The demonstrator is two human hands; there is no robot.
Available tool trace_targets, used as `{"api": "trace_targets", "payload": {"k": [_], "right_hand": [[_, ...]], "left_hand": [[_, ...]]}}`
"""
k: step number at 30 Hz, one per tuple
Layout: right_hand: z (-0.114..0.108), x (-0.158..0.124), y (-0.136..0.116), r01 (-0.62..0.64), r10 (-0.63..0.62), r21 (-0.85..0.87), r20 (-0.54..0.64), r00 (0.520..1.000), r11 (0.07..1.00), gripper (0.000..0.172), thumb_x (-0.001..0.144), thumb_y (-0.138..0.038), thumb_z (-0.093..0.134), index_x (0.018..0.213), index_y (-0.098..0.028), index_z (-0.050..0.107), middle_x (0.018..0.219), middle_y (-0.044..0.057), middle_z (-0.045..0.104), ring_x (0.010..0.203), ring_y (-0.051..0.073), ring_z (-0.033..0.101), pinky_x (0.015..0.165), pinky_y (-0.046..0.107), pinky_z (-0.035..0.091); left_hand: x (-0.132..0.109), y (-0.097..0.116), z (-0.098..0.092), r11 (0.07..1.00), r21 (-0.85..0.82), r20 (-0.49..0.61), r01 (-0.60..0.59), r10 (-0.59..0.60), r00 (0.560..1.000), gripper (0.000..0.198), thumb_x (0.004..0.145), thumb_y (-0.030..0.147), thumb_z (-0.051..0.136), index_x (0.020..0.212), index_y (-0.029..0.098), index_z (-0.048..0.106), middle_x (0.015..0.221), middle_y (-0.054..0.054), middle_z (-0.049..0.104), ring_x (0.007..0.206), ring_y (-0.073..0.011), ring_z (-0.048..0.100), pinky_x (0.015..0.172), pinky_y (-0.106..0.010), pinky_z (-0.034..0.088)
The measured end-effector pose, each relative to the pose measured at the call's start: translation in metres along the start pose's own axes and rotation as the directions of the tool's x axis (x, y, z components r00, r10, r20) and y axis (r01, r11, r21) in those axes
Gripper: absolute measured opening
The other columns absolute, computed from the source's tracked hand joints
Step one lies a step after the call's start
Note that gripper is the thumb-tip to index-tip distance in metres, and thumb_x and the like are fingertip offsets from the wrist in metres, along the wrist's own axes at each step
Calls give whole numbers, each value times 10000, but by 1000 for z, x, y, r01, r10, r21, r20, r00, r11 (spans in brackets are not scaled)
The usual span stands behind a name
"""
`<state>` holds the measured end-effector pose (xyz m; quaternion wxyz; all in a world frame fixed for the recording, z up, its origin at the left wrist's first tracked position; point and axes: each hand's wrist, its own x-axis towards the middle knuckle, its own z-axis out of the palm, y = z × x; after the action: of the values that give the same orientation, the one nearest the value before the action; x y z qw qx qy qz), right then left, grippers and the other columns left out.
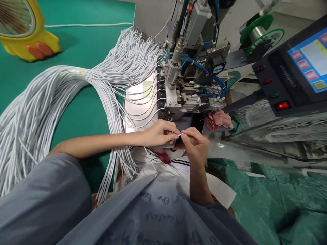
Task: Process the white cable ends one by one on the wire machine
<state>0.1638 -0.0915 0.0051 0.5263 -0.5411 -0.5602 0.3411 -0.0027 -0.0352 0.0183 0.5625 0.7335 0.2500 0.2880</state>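
My left hand (163, 132) pinches a thin white cable (181, 134) close to its end, in front of the machine. Fingertips of my right hand (195, 141) are closed on the tip of that same cable, almost touching the left fingers. Just beyond my hands stands the machine (176, 88), with metal cylinders and blue air tubes. Several white cables run across its pale metal plate (139, 110) into a row of black blocks (161, 97). A large bundle of white cables (76, 73) lies to the left, partly under my left forearm.
A yellow duck-shaped fan (48, 42) stands on the green mat (94, 41) at the back left. At right are a control panel (283, 73), a green wire spool (258, 35), red-handled scissors (212, 125) and a pink cloth (221, 118). Green sheeting (255, 200) lies at lower right.
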Motion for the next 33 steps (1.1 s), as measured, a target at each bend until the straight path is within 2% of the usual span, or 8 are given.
{"api": "trace_targets", "payload": {"k": [5, 8, 12, 16, 20, 25, 30, 33], "right_hand": [[8, -6, -12, 67, -106, -297, -118, 987, 952, 87, 786, -224, 616, 785, -219, 703, 630, -17, 526, 483, 88, 379, 465, 263, 336], [5, -5, -11, 63, -76, -166, -71, 995, 984, 91, 786, -231, 619, 736, -206, 691, 617, -12, 523, 504, 96, 416, 457, 260, 319], [7, -1, 0, 20, -19, 55, -25, 1000, 998, 121, 762, -272, 655, 674, -197, 693, 592, -9, 531, 522, 108, 460, 451, 252, 322], [24, -4, 13, 99, -64, 220, -163, 985, 971, 113, 766, -260, 654, 674, -207, 691, 595, -14, 541, 548, 110, 474, 483, 250, 355], [35, -9, 10, 185, -157, 71, -293, 943, 980, 111, 781, -227, 635, 682, -209, 684, 622, -4, 574, 584, 125, 516, 534, 271, 405], [11, 2, -2, 76, -77, -27, -53, 996, 997, 110, 782, -229, 628, 698, -189, 687, 631, 3, 570, 557, 114, 491, 484, 256, 348], [-18, 22, -3, -65, 59, 8, 333, 941, 998, 163, 749, -273, 665, 625, -167, 674, 580, -6, 511, 534, 106, 441, 466, 252, 304], [-11, 22, 3, -100, 82, 48, 290, 953, 994, 195, 746, -282, 667, 592, -164, 656, 573, -11, 489, 526, 99, 422, 461, 250, 290]], "left_hand": [[2, -4, -1, 986, 148, -91, -71, 85, 992, 167, 827, 225, 588, 836, 128, 724, 663, -18, 574, 606, -80, 508, 553, -194, 409], [3, -5, -2, 991, 97, -79, -90, 97, 992, 163, 811, 240, 616, 791, 115, 719, 640, -15, 565, 597, -82, 513, 550, -198, 414], [4, -8, -3, 974, -218, 29, 62, -56, 998, 254, 768, 332, 675, 748, 79, 686, 648, -28, 590, 552, -88, 570, 510, -195, 448], [3, -9, 0, 929, -335, 37, 159, -156, 987, 331, 700, 391, 734, 685, 71, 651, 605, -36, 613, 544, -96, 591, 517, -190, 471], [2, -8, 1, 961, -258, -28, 101, -111, 993, 289, 713, 345, 722, 645, 77, 637, 595, -23, 595, 532, -79, 564, 494, -171, 437], [4, -10, -3, 998, -31, -62, -51, 49, 997, 184, 787, 267, 638, 727, 99, 681, 626, -6, 549, 563, -70, 506, 512, -178, 396], [8, -7, -16, 924, 278, 206, -262, 209, 956, 206, 848, 149, 498, 824, 124, 701, 729, -45, 585, 652, -94, 510, 607, -210, 402], [9, -5, -18, 934, 271, 164, -234, 195, 967, 199, 840, 150, 509, 758, 117, 688, 706, -42, 597, 625, -87, 516, 595, -202, 402]]}}
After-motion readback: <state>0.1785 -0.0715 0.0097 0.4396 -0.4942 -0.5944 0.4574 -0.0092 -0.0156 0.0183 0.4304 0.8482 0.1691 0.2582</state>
